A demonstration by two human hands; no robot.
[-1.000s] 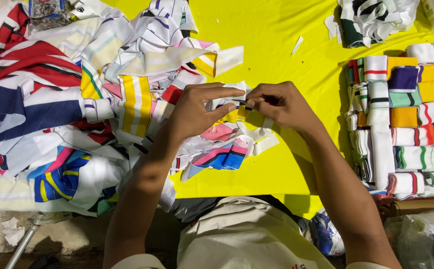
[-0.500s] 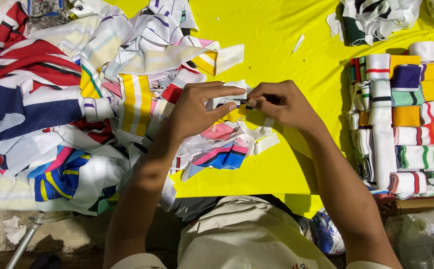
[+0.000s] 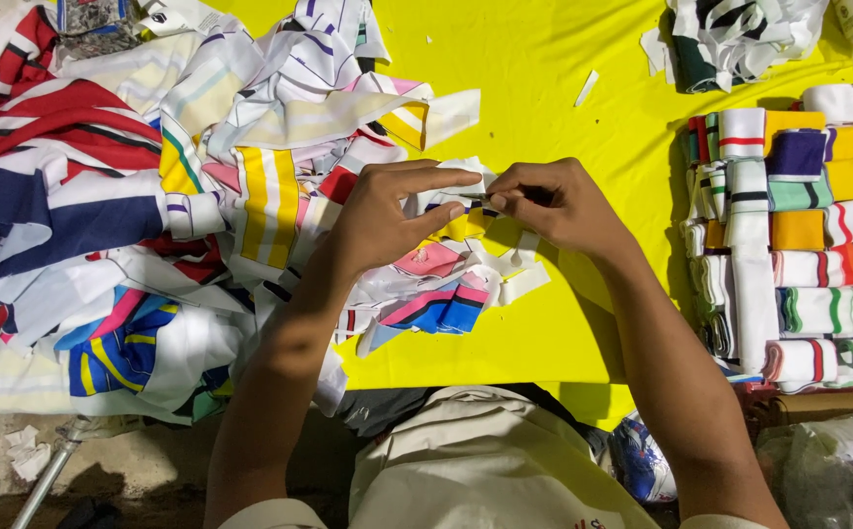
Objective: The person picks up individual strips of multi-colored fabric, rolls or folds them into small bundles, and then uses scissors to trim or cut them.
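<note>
While a bright yellow table covering (image 3: 564, 88) fills the view from above, a large loose heap of striped knit fabric pieces (image 3: 152, 196) in red, navy, white, yellow and pink sprawls across its left half. Along the right edge, neat rows of folded striped bands (image 3: 799, 235) lie stacked side by side, well apart from the heap. A smaller jumble of white and dark green scraps (image 3: 740, 34) sits at the top right. At the centre, the person's left hand (image 3: 387, 216) and right hand (image 3: 554, 201) meet just above the heap's near edge. Both are pinched shut, thumb against forefinger, on a small white fabric strip (image 3: 475, 201) stretched between them, over a yellow scrap. A pink and blue striped piece (image 3: 441, 304) lies just below the hands. One tiny white offcut (image 3: 586, 88) rests alone on the bare yellow.
</note>
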